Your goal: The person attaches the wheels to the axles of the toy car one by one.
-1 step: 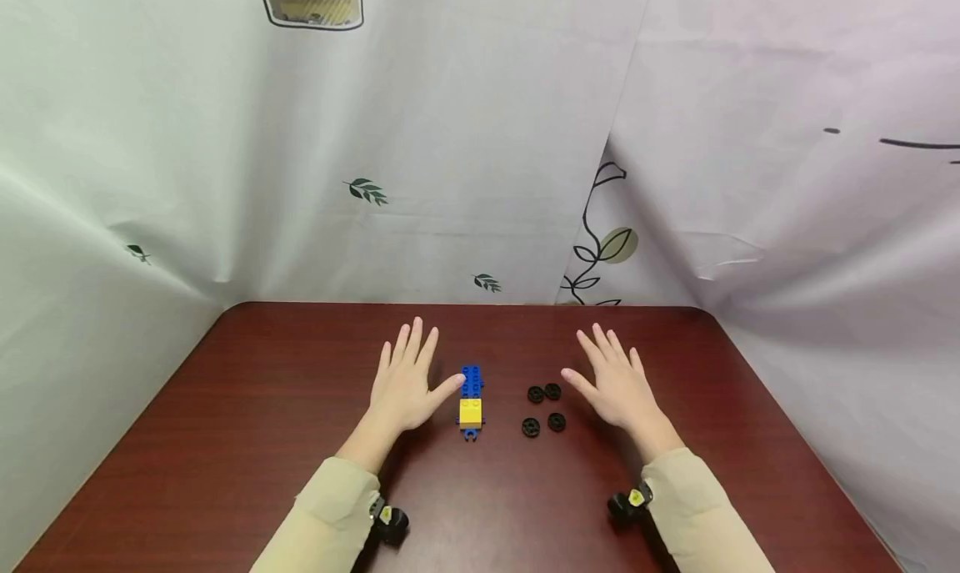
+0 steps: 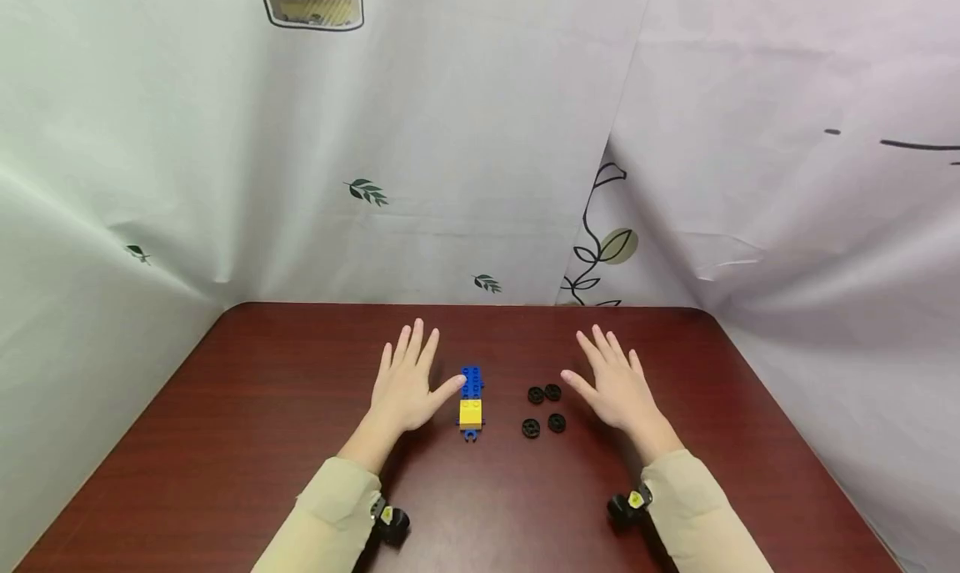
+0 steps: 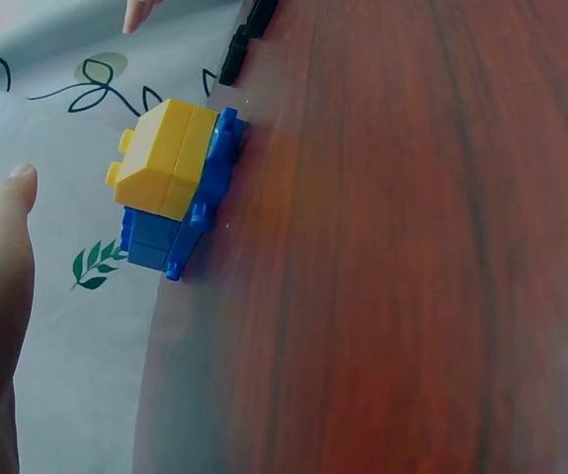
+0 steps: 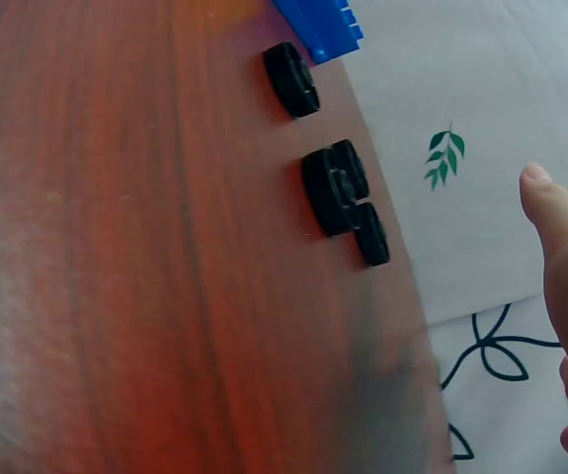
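On my head view I have a dark red-brown worktop [image 2: 247, 406], its far corners rounded, with a toy vehicle body [image 2: 470, 408] standing about midway between the left and right edges, set in from the far edge. I make out a yellow brick [image 2: 470, 416] at its end away from the far edge, a studded blue brick [image 2: 471, 386] at the end towards it, and a blue clip [image 2: 470, 434] jutting out beyond the yellow. From the left wrist I see the yellow brick has a sloped face and sits on a blue base [image 3: 219, 163].

The left hand [image 2: 405, 392] is between this body and the worktop's left edge, its grip wide, fingers spread towards the far edge. Its thumb overlaps the blue brick from above, but my left wrist view shows a gap between them.

Four black wheels [image 2: 557, 423] lie on the worktop on the right-edge side of the body: two just beside each other nearer the far edge, two slightly more spread behind them. The right hand [image 2: 618, 389] is between them and the right edge, its grip also wide, thumb apart from the nearest wheel.
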A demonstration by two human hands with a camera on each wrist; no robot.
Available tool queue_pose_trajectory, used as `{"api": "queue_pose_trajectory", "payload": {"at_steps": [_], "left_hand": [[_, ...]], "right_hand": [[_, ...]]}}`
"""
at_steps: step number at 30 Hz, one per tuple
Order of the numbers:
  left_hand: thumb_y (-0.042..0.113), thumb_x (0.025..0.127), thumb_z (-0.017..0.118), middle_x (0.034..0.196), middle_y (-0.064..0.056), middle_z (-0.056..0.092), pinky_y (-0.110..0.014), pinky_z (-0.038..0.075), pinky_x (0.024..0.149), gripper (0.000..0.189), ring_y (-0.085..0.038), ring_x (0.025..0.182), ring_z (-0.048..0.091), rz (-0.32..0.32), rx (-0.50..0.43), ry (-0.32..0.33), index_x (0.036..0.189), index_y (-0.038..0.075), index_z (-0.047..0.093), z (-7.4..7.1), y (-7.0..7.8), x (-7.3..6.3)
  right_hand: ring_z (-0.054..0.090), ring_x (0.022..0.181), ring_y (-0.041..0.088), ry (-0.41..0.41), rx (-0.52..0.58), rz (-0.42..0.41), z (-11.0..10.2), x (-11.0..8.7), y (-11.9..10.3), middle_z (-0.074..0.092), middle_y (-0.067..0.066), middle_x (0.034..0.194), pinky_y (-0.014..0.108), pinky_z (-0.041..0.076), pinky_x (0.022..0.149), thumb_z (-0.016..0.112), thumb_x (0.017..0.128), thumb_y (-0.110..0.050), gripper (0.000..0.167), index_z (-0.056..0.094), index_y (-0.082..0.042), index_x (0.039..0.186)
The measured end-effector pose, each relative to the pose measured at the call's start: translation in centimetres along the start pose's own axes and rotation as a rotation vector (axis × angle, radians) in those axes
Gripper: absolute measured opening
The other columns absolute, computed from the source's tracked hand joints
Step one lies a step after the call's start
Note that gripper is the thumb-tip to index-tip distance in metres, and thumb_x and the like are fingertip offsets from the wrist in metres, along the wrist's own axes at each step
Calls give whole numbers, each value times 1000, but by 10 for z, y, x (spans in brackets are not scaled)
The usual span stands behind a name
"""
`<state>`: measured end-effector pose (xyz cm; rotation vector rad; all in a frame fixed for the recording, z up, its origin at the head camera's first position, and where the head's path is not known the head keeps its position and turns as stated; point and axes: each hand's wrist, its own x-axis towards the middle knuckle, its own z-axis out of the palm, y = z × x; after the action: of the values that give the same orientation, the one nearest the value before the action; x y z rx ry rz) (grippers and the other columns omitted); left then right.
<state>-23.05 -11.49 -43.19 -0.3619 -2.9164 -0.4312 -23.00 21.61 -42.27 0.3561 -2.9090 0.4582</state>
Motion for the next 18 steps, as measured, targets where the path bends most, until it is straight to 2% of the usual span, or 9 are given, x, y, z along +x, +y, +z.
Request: {"api": "queue_pose_trajectory", "payload": {"at_steps": [4,9,15,18], "left_hand": [[76,86,29,161,-6,-3,-55,4,116,89,-28,148,-4,-1,-16,2,153,21,10,1,2,0],[78,85,26,160,-7,-2,-56,6,116,91,-29,148,-2,-19,-33,-3,153,21,11,1,-4,-5],[76,86,31,160,-10,0,-58,5,115,90,-33,147,-2,-63,-82,-11,153,18,14,-1,-14,-9],[74,86,33,160,-10,0,-58,5,115,89,-32,147,-2,-58,-101,-17,153,18,14,-2,-12,-8]], "right_hand": [[12,145,35,-3,9,-2,0,-1,1,17,12,158,64,12,111,40,90,-66,77,25,-20,151],[12,146,34,3,47,-2,5,-3,-3,16,11,158,64,12,111,41,90,-65,77,25,-21,151],[13,145,34,0,71,4,12,-9,-6,18,11,158,65,14,110,41,90,-66,77,26,-20,151],[15,145,34,-5,87,6,12,-13,-6,18,10,158,64,15,110,41,90,-66,77,27,-20,150]]}}
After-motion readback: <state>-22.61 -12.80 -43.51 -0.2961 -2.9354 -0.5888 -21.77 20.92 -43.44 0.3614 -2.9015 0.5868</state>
